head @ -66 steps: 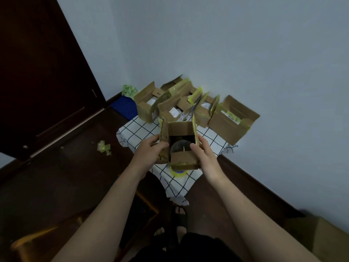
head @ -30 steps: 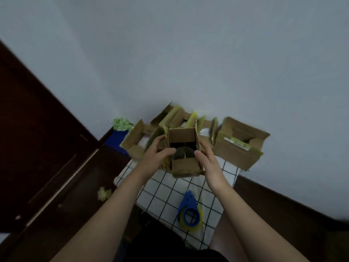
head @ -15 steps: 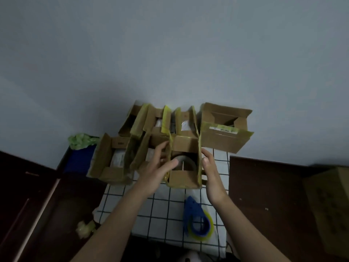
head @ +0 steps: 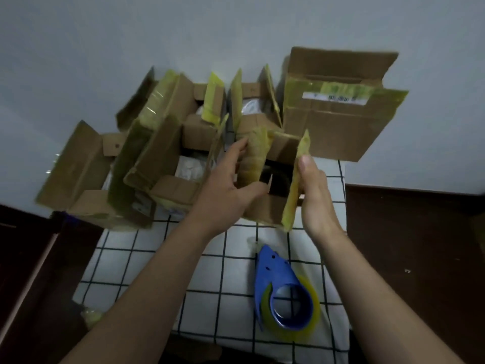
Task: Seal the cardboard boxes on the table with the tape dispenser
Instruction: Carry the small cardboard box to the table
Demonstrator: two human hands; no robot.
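Left hand [head: 231,179] uncurled, fingers straight and laid flat on the outer face of the left flap [head: 253,158] of a small brown cardboard box [head: 265,208], thumb stretched toward the front wall, gripping nothing. Right hand [head: 315,195] likewise flat, palm against the outer face of the right flap [head: 295,185], thumb lying along its edge.

Nearest, beside the right forearm: blue plastic tape dispenser [head: 283,292] loaded with a roll of yellowish clear tape, lying untouched on the white black-gridded tablecloth [head: 157,271], well apart from both hands.

Mid-table, the small box itself: both side flaps raised, edged with yellow-green tape residue; interior dark, contents unclear.

Further back, left and centre: more open brown cardboard boxes [head: 162,153] crowded together, flaps up, the same yellow-green tape on the edges, something white inside a few. Rear right, just beside the small box: a larger brown cardboard box [head: 330,127] with a white barcode label [head: 338,98] on its taped flap, print too small to read.

Behind everything, pale grey wall [head: 236,27]; dark brown floor [head: 406,245] at either side.
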